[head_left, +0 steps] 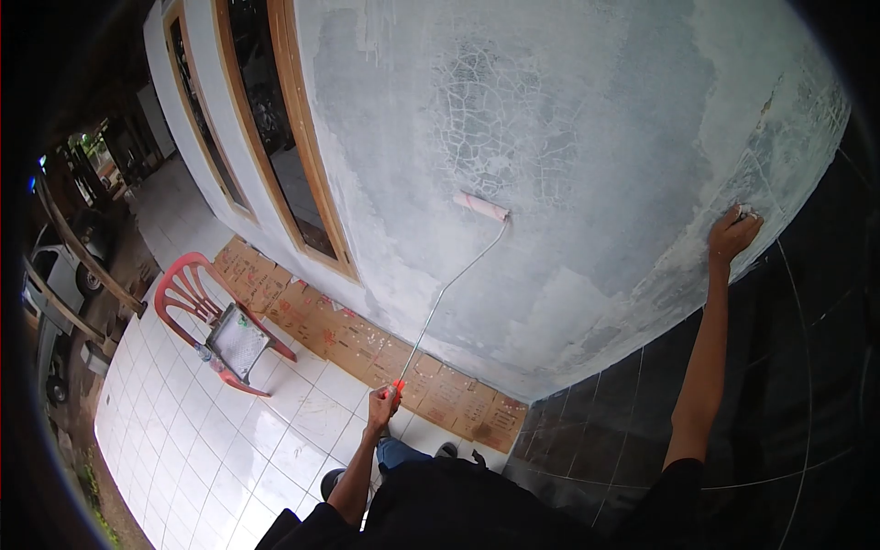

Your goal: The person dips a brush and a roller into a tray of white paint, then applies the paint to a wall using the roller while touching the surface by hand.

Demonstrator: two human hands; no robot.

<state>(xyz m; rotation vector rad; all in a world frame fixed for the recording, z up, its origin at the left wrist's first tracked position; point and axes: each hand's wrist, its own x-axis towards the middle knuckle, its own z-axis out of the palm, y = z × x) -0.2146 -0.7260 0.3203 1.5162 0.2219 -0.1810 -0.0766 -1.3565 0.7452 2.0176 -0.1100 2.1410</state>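
Observation:
My left hand (383, 409) is wrapped round the orange handle of a paint roller (481, 206). The roller's long bent metal rod runs up to a pale, pink-marked sleeve, which lies close to or against the patchy white-grey wall (550, 275); contact is hard to judge. At the far right, my right hand (735, 234) is closed at the wall's lower edge, above dark tiles. A small whitish thing shows at its fingers, too small to name. Cracked, flaky paint spreads above the roller and around my right hand.
A red plastic chair (220, 321) with a few small items on its seat stands left on white floor tiles (284, 440). Flattened cardboard (321, 321) lies along the wall's foot. Wood-framed windows (284, 137) are upper left. Dark tiles (587, 440) border the right. Vehicles are parked far left.

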